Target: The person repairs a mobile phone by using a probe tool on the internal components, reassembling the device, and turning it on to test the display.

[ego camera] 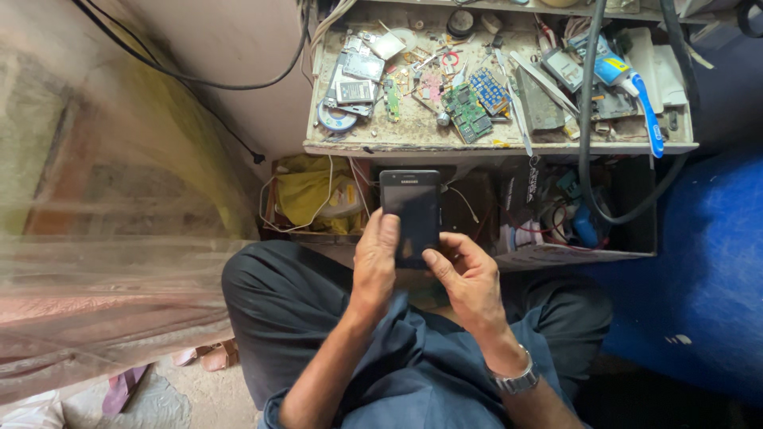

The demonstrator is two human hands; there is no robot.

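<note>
While we grip the black phone (411, 213) with left hand (375, 266) and right hand (469, 278), fingers wrapped, thumbs pressing the dark screen — inspection stage; probably needs power-on next.

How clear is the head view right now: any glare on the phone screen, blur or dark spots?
Head view: the phone is sharp, its screen dark with no glare; both hands, left hand and right hand, are evenly lit; the translucent sheet hazes the left; edges bend, wide-angle; the lower right corner sits in deep shadow.

Phone (411, 208) below cluttered workbench (413, 137)
</note>
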